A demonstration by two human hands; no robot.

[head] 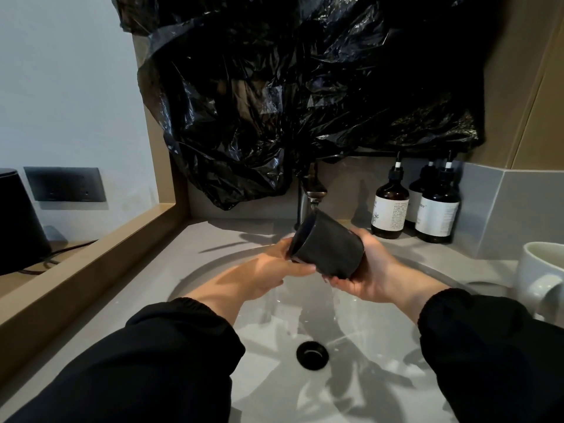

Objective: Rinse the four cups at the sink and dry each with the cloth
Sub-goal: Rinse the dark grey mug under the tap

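A dark handleless cup (328, 247) is tipped on its side over the sink basin (213, 270), its mouth turned left, just below the tap (308, 193). My right hand (370, 270) cradles its base and underside with curled fingers. My left hand (274, 270) holds the cup at its rim, thumb at the mouth. Water drips from under the cup and runs down the basin to the black drain (312, 355). A white mug (540, 276) stands on the counter at the right edge. No cloth is in view.
Three dark pump bottles (390, 206) stand at the back right of the counter. Black plastic sheeting (290, 87) hangs over the wall above the tap. A wooden ledge (91, 257) borders the counter on the left, with a black cone-shaped object (18, 221) beyond it.
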